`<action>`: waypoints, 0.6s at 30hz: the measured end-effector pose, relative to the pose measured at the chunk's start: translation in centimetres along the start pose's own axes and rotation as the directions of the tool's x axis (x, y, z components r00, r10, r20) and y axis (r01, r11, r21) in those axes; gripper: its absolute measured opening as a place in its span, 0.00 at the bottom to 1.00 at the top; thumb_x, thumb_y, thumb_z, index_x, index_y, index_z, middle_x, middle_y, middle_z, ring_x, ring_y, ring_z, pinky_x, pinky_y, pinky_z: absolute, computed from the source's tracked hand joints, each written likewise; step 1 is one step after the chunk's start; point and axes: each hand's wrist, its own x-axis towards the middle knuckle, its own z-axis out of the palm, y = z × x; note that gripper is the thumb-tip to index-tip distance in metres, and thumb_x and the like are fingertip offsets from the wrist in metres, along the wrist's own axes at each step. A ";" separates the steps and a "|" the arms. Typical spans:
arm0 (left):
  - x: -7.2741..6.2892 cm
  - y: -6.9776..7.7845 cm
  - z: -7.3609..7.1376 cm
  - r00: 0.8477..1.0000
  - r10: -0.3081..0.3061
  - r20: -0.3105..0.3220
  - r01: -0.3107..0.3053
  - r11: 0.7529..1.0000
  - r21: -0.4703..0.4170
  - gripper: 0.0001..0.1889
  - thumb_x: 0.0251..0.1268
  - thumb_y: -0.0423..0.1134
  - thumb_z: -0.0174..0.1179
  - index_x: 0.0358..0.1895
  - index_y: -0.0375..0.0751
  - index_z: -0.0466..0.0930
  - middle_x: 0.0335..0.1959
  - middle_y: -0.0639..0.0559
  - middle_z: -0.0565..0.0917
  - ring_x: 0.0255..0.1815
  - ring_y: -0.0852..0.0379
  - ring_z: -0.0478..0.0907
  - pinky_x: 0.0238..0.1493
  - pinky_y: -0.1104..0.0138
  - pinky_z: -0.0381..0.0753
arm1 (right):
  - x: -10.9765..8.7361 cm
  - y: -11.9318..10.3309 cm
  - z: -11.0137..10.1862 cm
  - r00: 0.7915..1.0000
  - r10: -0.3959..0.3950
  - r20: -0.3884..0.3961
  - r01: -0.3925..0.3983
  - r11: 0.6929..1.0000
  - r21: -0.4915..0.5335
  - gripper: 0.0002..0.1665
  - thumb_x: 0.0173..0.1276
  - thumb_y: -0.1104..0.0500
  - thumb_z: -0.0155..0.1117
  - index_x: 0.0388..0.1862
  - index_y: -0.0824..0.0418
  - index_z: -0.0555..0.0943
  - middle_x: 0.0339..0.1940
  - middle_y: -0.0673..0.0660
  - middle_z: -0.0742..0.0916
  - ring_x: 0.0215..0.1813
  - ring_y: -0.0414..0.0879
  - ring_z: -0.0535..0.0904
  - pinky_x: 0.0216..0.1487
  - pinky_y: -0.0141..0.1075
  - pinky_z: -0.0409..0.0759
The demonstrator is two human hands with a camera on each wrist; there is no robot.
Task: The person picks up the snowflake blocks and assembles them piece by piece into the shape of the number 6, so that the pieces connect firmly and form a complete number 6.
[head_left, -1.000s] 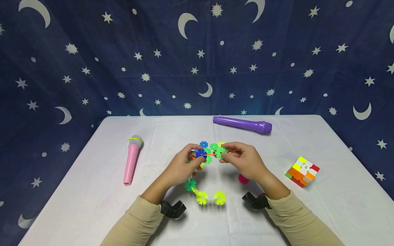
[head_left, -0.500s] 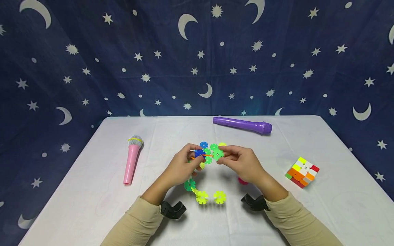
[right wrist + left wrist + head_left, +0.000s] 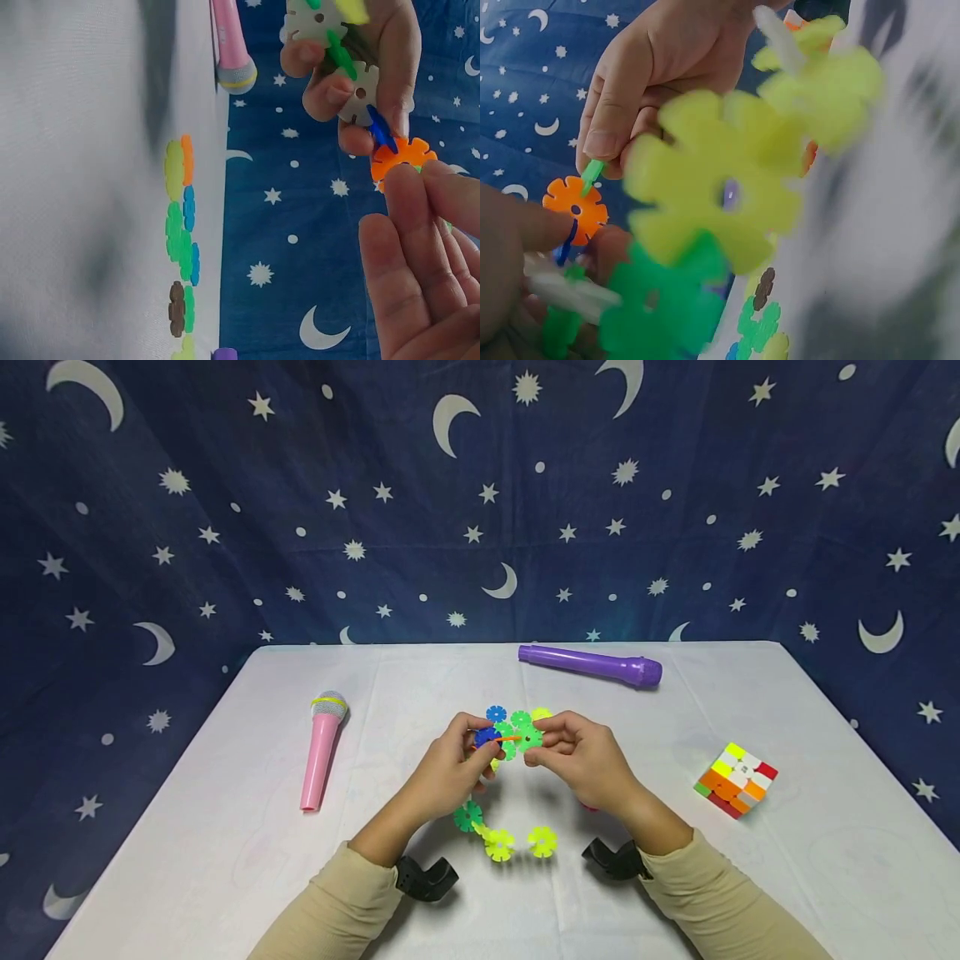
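My left hand (image 3: 450, 768) pinches a blue notched flower-shaped disc (image 3: 487, 737), part of a linked chain. An orange disc (image 3: 401, 161) is joined to the blue one and lies edge-on in the head view. Fingers of my right hand (image 3: 592, 764) pinch a light green disc (image 3: 531, 737), which meets the orange disc's edge; whether it is fully slotted in I cannot tell. From my left hand the chain curves down through a green disc (image 3: 468, 816) to yellow discs (image 3: 498, 845). White discs (image 3: 360, 94) of the chain lie against my left fingers in the right wrist view.
Loose discs (image 3: 174, 171) in several colours lie on the white table behind the hands. A pink microphone (image 3: 322, 760) lies left, a purple microphone (image 3: 592, 666) at the back, and a puzzle cube (image 3: 737, 779) right. A pinkish-red piece (image 3: 589, 807) is mostly hidden by my right hand.
My right hand has moved slightly left and down, bringing the green disc against the orange one. The hanging chain has shifted a little right. My left hand keeps its grip.
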 end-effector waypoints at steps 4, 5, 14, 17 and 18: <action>0.1 0.1 -0.1 1.000 -0.011 0.010 0.011 0.999 -0.036 0.17 0.76 0.36 0.56 0.61 0.35 0.66 0.43 0.38 0.82 0.41 0.42 0.83 0.41 0.54 0.85 | 0.0 0.3 -0.1 1.000 -0.019 0.014 0.020 1.000 -0.024 0.20 0.58 0.72 0.74 0.48 0.75 0.78 0.32 0.58 0.87 0.35 0.44 0.88 0.41 0.32 0.84; 0.1 0.0 -0.2 1.000 -0.012 0.013 0.013 0.998 -0.054 0.17 0.76 0.36 0.57 0.60 0.35 0.66 0.43 0.39 0.81 0.43 0.41 0.83 0.43 0.54 0.84 | 0.0 0.4 -0.1 0.999 -0.030 0.020 0.030 0.999 -0.037 0.20 0.58 0.72 0.74 0.47 0.74 0.78 0.32 0.57 0.87 0.35 0.44 0.88 0.41 0.33 0.84; 0.2 -0.3 -0.5 0.998 0.013 0.061 -0.011 0.999 -0.040 0.18 0.72 0.37 0.61 0.62 0.40 0.73 0.41 0.46 0.82 0.43 0.43 0.82 0.42 0.63 0.81 | 0.1 0.9 0.1 0.995 -0.088 0.043 0.094 0.983 -0.160 0.19 0.57 0.69 0.76 0.45 0.70 0.78 0.33 0.55 0.87 0.33 0.44 0.86 0.37 0.34 0.84; 0.2 -0.3 -0.5 1.000 0.005 0.028 -0.006 1.000 0.016 0.12 0.70 0.39 0.63 0.52 0.39 0.77 0.39 0.49 0.82 0.38 0.46 0.80 0.38 0.63 0.79 | 0.1 1.0 0.2 0.993 -0.101 0.064 0.111 0.979 -0.169 0.19 0.58 0.69 0.76 0.45 0.70 0.79 0.33 0.55 0.87 0.33 0.43 0.86 0.37 0.34 0.84; 0.2 -0.2 -0.5 1.000 0.002 0.013 -0.002 1.000 0.031 0.12 0.70 0.40 0.64 0.50 0.40 0.78 0.38 0.49 0.82 0.37 0.47 0.79 0.37 0.63 0.78 | 0.1 0.9 0.2 0.992 -0.100 0.074 0.111 0.979 -0.169 0.19 0.59 0.69 0.76 0.46 0.70 0.79 0.34 0.56 0.87 0.34 0.43 0.86 0.38 0.34 0.84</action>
